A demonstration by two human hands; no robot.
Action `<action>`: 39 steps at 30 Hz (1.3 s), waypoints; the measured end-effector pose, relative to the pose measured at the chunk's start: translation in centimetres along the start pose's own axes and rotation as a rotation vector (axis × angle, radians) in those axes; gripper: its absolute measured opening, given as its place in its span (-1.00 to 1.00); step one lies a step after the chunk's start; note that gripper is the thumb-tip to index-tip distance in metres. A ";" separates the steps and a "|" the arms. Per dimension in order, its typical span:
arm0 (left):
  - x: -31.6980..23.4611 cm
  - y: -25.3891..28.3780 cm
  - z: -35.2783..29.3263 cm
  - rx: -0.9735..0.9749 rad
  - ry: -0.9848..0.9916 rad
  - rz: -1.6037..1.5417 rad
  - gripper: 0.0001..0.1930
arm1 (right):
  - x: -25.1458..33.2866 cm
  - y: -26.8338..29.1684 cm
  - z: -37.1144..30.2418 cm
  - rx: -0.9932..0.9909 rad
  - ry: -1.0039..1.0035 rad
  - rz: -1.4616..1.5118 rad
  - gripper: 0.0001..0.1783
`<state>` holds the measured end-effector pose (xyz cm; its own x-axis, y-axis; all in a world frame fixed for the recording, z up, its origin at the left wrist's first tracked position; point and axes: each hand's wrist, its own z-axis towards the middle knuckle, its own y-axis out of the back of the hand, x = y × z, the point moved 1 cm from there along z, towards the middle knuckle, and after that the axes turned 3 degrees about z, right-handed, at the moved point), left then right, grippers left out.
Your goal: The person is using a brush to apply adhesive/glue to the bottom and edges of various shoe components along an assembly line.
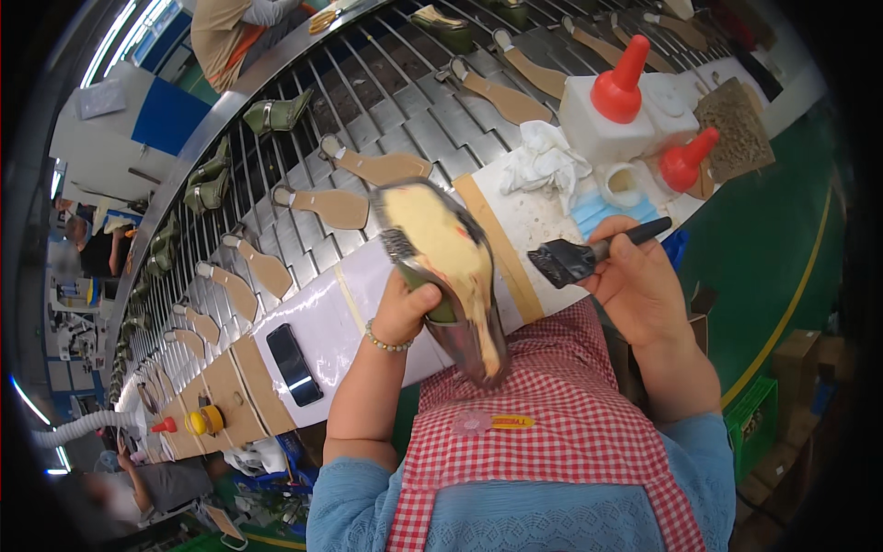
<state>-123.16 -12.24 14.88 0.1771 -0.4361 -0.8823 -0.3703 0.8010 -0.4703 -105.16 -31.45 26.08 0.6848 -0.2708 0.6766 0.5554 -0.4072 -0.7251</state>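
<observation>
My left hand (401, 311) grips a green shoe upper on its last (441, 244), turned bottom up in front of my apron. Its underside shows a pale yellow area ringed by a dark folded edge. In my right hand (641, 290) is a paint brush (563, 262) with a black handle and dark, clumped bristles. The bristles point left toward the shoe, with a gap between them. Just beyond the brush, a blue cloth or mask (596, 217) lies by an open white jar (623, 184) on the worktop.
A slatted conveyor (405, 129) carries tan insoles (329, 208) and green shoes (276, 115). White bottles with red nozzles (618, 87), crumpled white tissue (544, 166) and a rough brown block (734, 129) stand right. A phone (294, 365) lies left. Other people (244, 37) are beyond.
</observation>
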 end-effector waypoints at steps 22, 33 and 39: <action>-0.3 -3.5 -1.2 0.335 0.157 0.167 -0.42 | -0.1 -1.8 -0.5 0.343 0.142 -0.890 -0.81; -0.5 -4.2 -0.9 0.368 0.150 0.137 -0.39 | -0.1 -3.1 -0.5 0.408 0.640 -1.214 -0.79; 0.2 -3.1 -1.3 0.345 0.192 0.136 -0.31 | 1.7 -1.7 -0.4 0.290 0.160 -0.866 -0.85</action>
<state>-123.18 -15.32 16.20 -0.0380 -0.3591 -0.9325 -0.0459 0.9328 -0.3574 -105.16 -31.53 28.54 -0.0859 -0.0996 0.9913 0.9539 -0.2956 0.0530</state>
